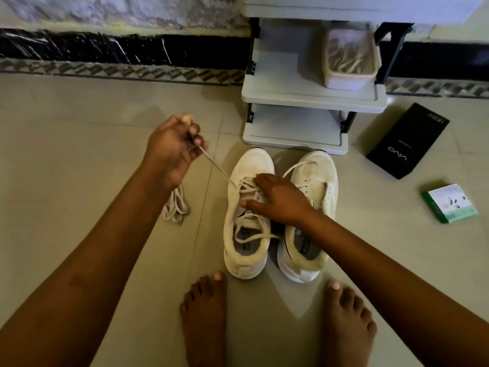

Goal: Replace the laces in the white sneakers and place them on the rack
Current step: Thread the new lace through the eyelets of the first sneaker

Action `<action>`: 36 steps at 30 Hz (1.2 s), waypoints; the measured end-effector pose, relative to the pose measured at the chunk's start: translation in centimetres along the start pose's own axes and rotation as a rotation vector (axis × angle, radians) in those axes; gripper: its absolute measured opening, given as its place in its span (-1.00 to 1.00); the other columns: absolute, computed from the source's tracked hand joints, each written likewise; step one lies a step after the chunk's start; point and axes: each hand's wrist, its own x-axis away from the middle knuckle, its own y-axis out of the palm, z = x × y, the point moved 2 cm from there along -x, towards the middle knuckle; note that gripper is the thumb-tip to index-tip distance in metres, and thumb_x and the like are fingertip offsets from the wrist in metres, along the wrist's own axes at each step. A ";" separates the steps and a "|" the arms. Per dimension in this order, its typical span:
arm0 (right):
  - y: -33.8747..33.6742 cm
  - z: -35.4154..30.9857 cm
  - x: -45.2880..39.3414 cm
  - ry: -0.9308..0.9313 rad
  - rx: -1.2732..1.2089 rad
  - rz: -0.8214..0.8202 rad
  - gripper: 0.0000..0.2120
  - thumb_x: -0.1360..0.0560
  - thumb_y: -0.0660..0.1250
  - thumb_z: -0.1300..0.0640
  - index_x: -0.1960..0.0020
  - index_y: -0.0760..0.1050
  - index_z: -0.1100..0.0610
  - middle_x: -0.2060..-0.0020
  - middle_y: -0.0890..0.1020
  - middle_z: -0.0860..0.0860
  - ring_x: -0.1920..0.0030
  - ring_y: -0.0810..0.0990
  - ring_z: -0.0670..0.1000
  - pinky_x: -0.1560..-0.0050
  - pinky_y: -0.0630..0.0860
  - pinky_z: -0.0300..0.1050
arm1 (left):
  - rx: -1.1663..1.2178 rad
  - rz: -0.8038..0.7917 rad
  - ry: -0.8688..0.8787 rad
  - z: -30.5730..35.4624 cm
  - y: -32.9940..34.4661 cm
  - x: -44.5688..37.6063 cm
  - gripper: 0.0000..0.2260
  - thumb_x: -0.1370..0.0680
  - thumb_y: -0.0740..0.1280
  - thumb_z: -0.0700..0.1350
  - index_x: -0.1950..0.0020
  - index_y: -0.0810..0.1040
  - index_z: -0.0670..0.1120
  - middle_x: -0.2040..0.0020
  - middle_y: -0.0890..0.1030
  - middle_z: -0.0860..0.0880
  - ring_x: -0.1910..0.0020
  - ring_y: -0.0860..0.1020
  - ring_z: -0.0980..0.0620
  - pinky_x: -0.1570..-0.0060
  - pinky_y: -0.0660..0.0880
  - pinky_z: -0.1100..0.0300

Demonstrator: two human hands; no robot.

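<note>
Two white sneakers stand side by side on the floor, toes toward the rack. My left hand (pixel 173 144) grips one end of a white lace (pixel 219 169) and holds it taut, up and left of the left sneaker (pixel 244 250). My right hand (pixel 277 198) rests across that sneaker's tongue and laces, fingers spread flat. The right sneaker (pixel 316 176) has a loose lace looping over its toe. A bundle of loose white laces (pixel 174 207) lies on the floor left of the shoes. The grey rack (pixel 296 98) stands just beyond the shoes.
A white tub of laces (pixel 349 62) sits on the rack's shelf. A black phone box (pixel 407 141) and a small green and white box (pixel 449 202) lie on the tiles at right. My bare feet (pixel 205 313) are just behind the sneakers. A wall runs along the back.
</note>
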 end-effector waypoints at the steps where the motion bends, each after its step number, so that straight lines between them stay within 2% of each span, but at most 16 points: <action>1: -0.1 0.1 0.1 -0.002 -0.032 -0.038 -0.27 -0.48 0.25 -0.26 -0.49 0.17 0.11 -0.47 0.24 0.06 -0.45 0.22 0.08 -0.38 0.19 -0.09 | -0.112 0.046 0.015 -0.3 0.1 0.0 -0.83 -0.64 0.10 -0.19 0.12 0.39 -0.07 0.34 0.46 0.04 0.41 0.39 0.14 0.27 0.47 0.26; 3: -0.3 0.3 0.2 -0.004 -0.036 -0.070 -0.21 -0.44 0.27 -0.29 -0.51 0.12 0.09 -0.49 0.21 0.05 -0.45 0.22 0.07 -0.39 0.20 -0.07 | -0.672 0.083 0.045 -2.8 0.2 0.4 -0.93 -0.63 0.17 -0.11 0.00 0.43 -0.06 0.16 0.49 -0.01 0.28 0.42 0.11 0.29 0.41 0.25; 5: -0.3 0.4 0.1 -0.003 -0.029 -0.065 -0.18 -0.42 0.29 -0.30 -0.51 0.12 0.09 -0.49 0.21 0.04 -0.45 0.23 0.07 -0.38 0.22 -0.06 | -1.179 -0.098 0.054 -6.4 0.2 1.0 -0.82 -0.60 0.22 0.01 -0.04 0.48 -0.09 0.10 0.50 0.00 0.15 0.48 0.04 0.22 0.37 0.19; 6: -0.2 0.4 0.1 -0.001 -0.030 -0.061 -0.18 -0.42 0.30 -0.30 -0.51 0.13 0.10 -0.48 0.22 0.05 -0.44 0.25 0.07 -0.37 0.23 -0.06 | -1.270 -0.184 0.035 -7.8 0.1 1.4 -0.79 -0.60 0.22 0.02 0.00 0.51 -0.11 0.13 0.51 0.00 0.12 0.49 0.00 0.20 0.36 0.20; 9: 0.0 0.5 0.1 -0.003 -0.024 -0.054 -0.18 -0.41 0.31 -0.30 -0.50 0.14 0.09 -0.47 0.24 0.04 -0.42 0.27 0.07 -0.37 0.25 -0.06 | -1.028 -0.209 -0.053 -8.0 0.1 1.7 -0.80 -0.60 0.22 -0.06 0.18 0.50 -0.09 0.28 0.48 0.02 0.22 0.44 0.00 0.29 0.33 0.23; 12: 0.2 0.8 0.0 0.015 -0.050 -0.070 -0.17 -0.40 0.29 -0.33 -0.51 0.13 0.05 -0.49 0.21 0.00 -0.44 0.24 0.07 -0.39 0.25 -0.03 | -0.251 -0.065 -0.075 -4.0 -0.7 1.2 -0.82 -0.60 0.20 -0.15 0.20 0.45 -0.06 0.38 0.46 0.06 0.39 0.40 0.13 0.32 0.38 0.29; 14: 0.4 0.9 0.0 0.021 -0.062 -0.072 -0.16 -0.39 0.28 -0.35 -0.51 0.12 0.03 -0.49 0.20 -0.02 -0.45 0.22 0.07 -0.40 0.24 0.00 | 0.182 -0.080 -0.028 -1.1 -1.9 0.6 -0.83 -0.56 0.23 -0.10 0.24 0.42 -0.04 0.47 0.45 0.11 0.48 0.36 0.22 0.33 0.37 0.34; 16: 0.5 1.0 0.0 0.025 -0.073 -0.075 -0.16 -0.40 0.29 -0.34 -0.51 0.11 0.03 -0.50 0.18 -0.02 -0.46 0.19 0.06 -0.41 0.20 -0.01 | 0.003 -0.041 -0.010 -0.3 -2.6 0.2 -0.83 -0.56 0.26 -0.09 0.25 0.43 -0.04 0.46 0.44 0.11 0.48 0.35 0.20 0.33 0.36 0.30; 19: 0.5 1.0 0.1 0.024 -0.077 -0.071 -0.17 -0.41 0.29 -0.32 -0.52 0.11 0.03 -0.50 0.17 -0.01 -0.47 0.18 0.04 -0.41 0.17 -0.04 | -0.818 0.040 -0.023 -3.2 -2.1 0.9 -0.92 -0.56 0.29 -0.18 -0.02 0.45 -0.02 0.32 0.46 0.00 0.36 0.40 0.07 0.33 0.36 0.21; 21: 0.5 1.0 0.1 0.022 -0.070 -0.067 -0.17 -0.40 0.29 -0.33 -0.51 0.12 0.04 -0.50 0.18 -0.01 -0.47 0.18 0.05 -0.42 0.17 -0.03 | -1.070 -0.101 -0.006 -5.8 -1.6 1.7 -0.73 -0.54 0.33 -0.15 -0.18 0.39 0.09 0.33 0.46 -0.01 0.35 0.43 0.06 0.31 0.38 0.22; 23: 0.7 1.0 0.0 0.024 -0.063 -0.061 -0.17 -0.40 0.29 -0.33 -0.51 0.13 0.04 -0.49 0.20 0.01 -0.46 0.20 0.06 -0.42 0.20 -0.02 | -1.204 -0.235 0.019 -7.5 -1.0 2.0 -0.84 -0.56 0.31 -0.08 -0.12 0.45 0.08 0.29 0.53 -0.06 0.33 0.47 0.05 0.32 0.39 0.22; 25: 0.8 0.9 0.0 0.026 -0.061 -0.059 -0.18 -0.40 0.29 -0.33 -0.50 0.14 0.05 -0.49 0.22 0.01 -0.45 0.22 0.07 -0.42 0.23 0.00 | -1.367 -0.257 0.073 -7.8 -0.5 2.0 -0.95 -0.57 0.28 -0.05 0.07 0.49 0.01 0.16 0.60 -0.12 0.23 0.52 -0.02 0.21 0.43 0.17; 27: 0.8 0.9 0.1 0.026 -0.063 -0.059 -0.18 -0.40 0.30 -0.33 -0.50 0.14 0.04 -0.49 0.21 0.01 -0.45 0.21 0.08 -0.42 0.22 0.00 | -1.235 -0.192 0.106 -6.5 0.1 2.2 -0.88 -0.57 0.27 -0.09 0.16 0.50 -0.03 0.17 0.60 -0.08 0.20 0.51 -0.01 0.20 0.43 0.16; 30: 0.8 0.8 0.2 0.030 -0.071 -0.056 -0.18 -0.40 0.30 -0.32 -0.51 0.13 0.03 -0.49 0.21 -0.01 -0.46 0.21 0.07 -0.41 0.20 -0.01 | -0.579 -0.037 0.088 -1.8 0.0 2.3 -0.83 -0.59 0.22 -0.18 0.19 0.51 -0.05 0.41 0.45 0.09 0.40 0.39 0.14 0.33 0.38 0.25; 32: 0.7 0.8 0.2 0.029 -0.080 -0.052 -0.19 -0.40 0.30 -0.32 -0.50 0.14 0.04 -0.48 0.22 0.00 -0.45 0.22 0.07 -0.40 0.20 -0.02 | -0.385 -0.006 0.117 0.7 -0.8 1.9 -0.80 -0.60 0.19 -0.21 0.19 0.49 -0.06 0.51 0.34 0.13 0.52 0.29 0.19 0.36 0.35 0.29; 36: 0.7 0.8 0.3 0.022 -0.062 -0.027 -0.19 -0.40 0.29 -0.32 -0.50 0.15 0.04 -0.48 0.24 0.01 -0.44 0.23 0.08 -0.40 0.18 -0.03 | -0.778 0.183 0.153 -0.9 -2.2 1.4 -0.96 -0.57 0.27 -0.16 0.06 0.47 -0.03 0.28 0.46 0.01 0.28 0.44 0.03 0.24 0.41 0.17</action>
